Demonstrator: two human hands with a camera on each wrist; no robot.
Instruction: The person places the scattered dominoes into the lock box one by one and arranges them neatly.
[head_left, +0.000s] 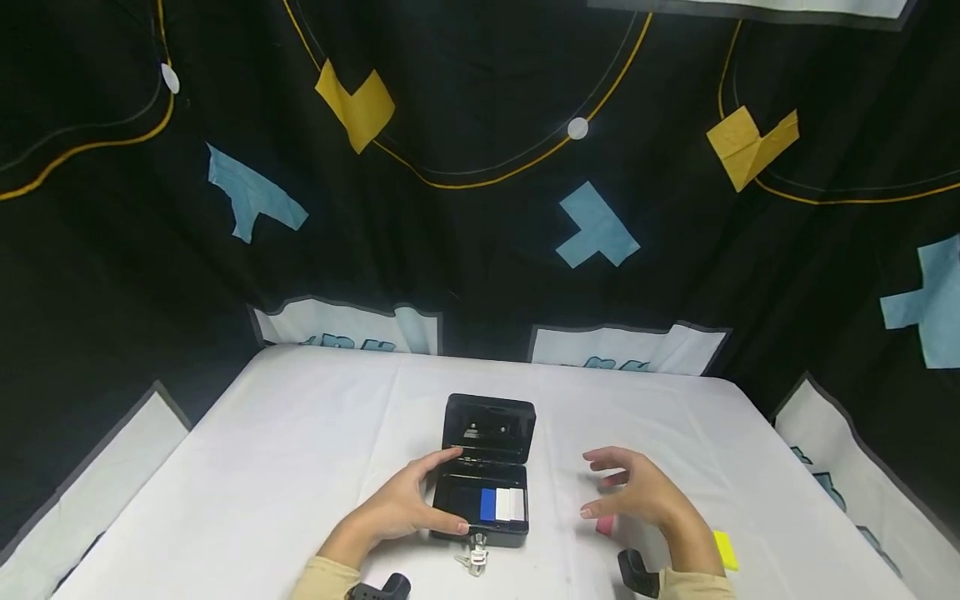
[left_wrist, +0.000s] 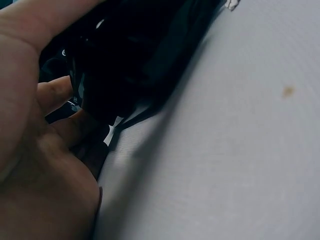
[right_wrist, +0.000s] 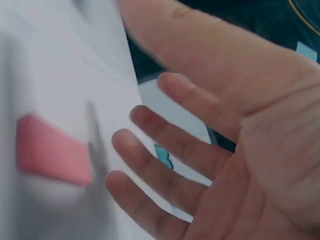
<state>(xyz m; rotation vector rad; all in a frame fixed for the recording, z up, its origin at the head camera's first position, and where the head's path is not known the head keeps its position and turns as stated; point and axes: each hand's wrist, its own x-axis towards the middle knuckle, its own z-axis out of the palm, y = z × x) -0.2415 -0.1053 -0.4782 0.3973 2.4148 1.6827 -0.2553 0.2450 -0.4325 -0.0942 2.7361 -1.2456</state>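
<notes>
Head view: left hand [head_left: 405, 504] gripping the open black box [head_left: 489, 473], well in from the bench's [head_left: 300, 450] far edge; right hand [head_left: 648, 492] empty, loosely spread. Sharp tug might drop the lid [head_left: 491, 423], pinching someone.

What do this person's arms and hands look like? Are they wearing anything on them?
The left hand and right hand are bare, with no gloves. A pale tan left sleeve and matching right sleeve reach toward the wrists. Each wrist bears a rounded black device. No cables show.
</notes>
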